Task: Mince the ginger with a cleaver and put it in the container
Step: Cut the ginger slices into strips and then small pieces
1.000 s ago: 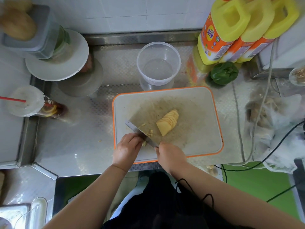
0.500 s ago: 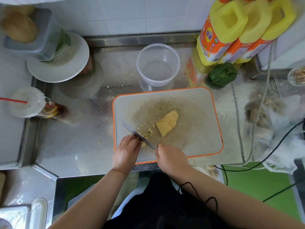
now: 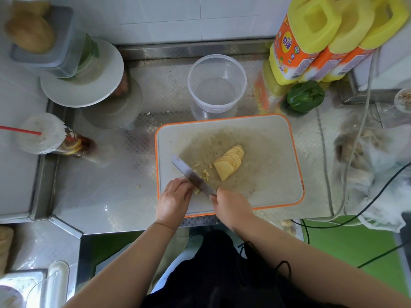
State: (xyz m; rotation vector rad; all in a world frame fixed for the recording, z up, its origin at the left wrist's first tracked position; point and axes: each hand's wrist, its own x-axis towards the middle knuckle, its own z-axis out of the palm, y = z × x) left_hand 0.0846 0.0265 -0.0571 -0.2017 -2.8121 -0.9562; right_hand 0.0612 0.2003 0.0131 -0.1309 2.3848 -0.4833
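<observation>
A fanned stack of ginger slices [image 3: 230,162] lies mid-board on the white cutting board with an orange rim [image 3: 278,156]. Small chopped ginger bits [image 3: 203,172] are scattered just left of the stack. The cleaver [image 3: 191,175] runs diagonally over the board's near left part, edge down. My right hand [image 3: 231,207] grips its handle. My left hand [image 3: 174,200] sits beside the blade with fingers curled on a bit of ginger [image 3: 197,191] at the blade's near side. A clear round container [image 3: 216,85] stands behind the board with nothing in it.
Yellow oil jugs [image 3: 322,41] and a green pepper [image 3: 304,96] stand back right. Plates and a box [image 3: 82,74] stack at back left, with a drink cup with a red straw [image 3: 42,134] lying nearer. Bags [image 3: 378,165] and cables [image 3: 347,152] crowd the right side.
The cleaver has shifted slightly left along the board and back, chopping beside my left hand. More small ginger bits lie near the blade. The sliced stack has stayed put.
</observation>
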